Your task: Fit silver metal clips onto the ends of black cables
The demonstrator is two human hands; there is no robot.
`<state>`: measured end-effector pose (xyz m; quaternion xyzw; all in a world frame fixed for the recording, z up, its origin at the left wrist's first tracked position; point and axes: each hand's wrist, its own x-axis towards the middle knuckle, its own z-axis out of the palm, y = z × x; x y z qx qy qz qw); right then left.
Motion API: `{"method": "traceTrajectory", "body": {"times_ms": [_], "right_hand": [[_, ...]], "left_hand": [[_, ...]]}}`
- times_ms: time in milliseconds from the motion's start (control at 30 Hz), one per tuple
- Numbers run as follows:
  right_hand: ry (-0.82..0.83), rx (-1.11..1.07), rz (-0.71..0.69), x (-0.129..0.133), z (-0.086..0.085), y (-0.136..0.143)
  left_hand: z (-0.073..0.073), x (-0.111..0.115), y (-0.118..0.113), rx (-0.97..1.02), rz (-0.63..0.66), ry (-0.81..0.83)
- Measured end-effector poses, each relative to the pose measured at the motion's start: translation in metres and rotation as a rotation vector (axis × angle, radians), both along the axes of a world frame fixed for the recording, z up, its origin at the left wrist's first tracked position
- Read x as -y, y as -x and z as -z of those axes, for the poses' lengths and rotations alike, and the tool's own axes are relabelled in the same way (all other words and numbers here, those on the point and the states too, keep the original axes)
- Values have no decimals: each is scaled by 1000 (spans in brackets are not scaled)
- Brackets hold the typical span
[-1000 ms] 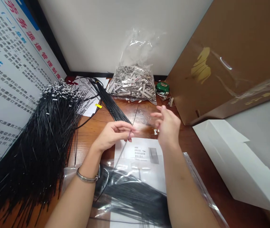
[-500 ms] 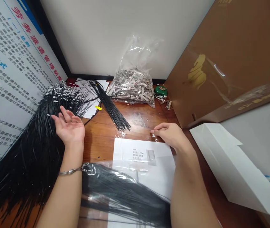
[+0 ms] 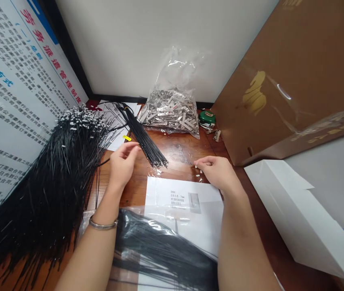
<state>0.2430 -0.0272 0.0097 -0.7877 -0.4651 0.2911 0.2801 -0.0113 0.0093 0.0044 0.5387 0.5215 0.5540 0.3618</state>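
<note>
My left hand is beside the banded bundle of thin black wires, its thumb and fingertips closed together near the bundle's left side. Whatever is between those fingertips is too small to make out. My right hand rests low over the wood just past the printed sheet, thumb and forefinger pinched. Small white bits lie under and beside its fingertips; I cannot tell whether one is in the pinch. A clear bag of black wires lies between my forearms, partly over the sheet.
A large heap of black wires with white ends fills the left side. At the back stand a clear bag of metal pieces and a green tape measure. A brown box and a white box border the right.
My left hand has moved right, from its open, palm-up pose by the wire heap to the banded bundle, and its fingers have closed. My right hand stays pinched in nearly the same place.
</note>
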Motion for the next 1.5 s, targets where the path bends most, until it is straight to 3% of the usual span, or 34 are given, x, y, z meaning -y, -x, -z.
{"method": "traceTrajectory", "body": {"times_ms": [200,367,733,867,1033,1167,1400,1500], "right_hand": [[-101,-44,80,-3,8,-1],[-14,80,88,-4,6,4],[-3,2,189,-2,-1,10],[-109,28,227,-4,4,7],[-308,-86,268,-8,12,9],[-389,-263,97,-11,11,31],[-395,-336,-513,-5,4,71],[-414,-333,-576,-4,4,76]], "left_hand": [[9,6,-8,-537,319,-32],[11,4,-8,-702,360,-74],[5,4,-10,-626,304,-93],[4,5,-12,-466,279,-65],[5,7,-14,-337,297,-7],[5,8,-15,-133,359,78],[-8,13,-15,185,551,238],[-10,13,-13,227,653,293]]}}
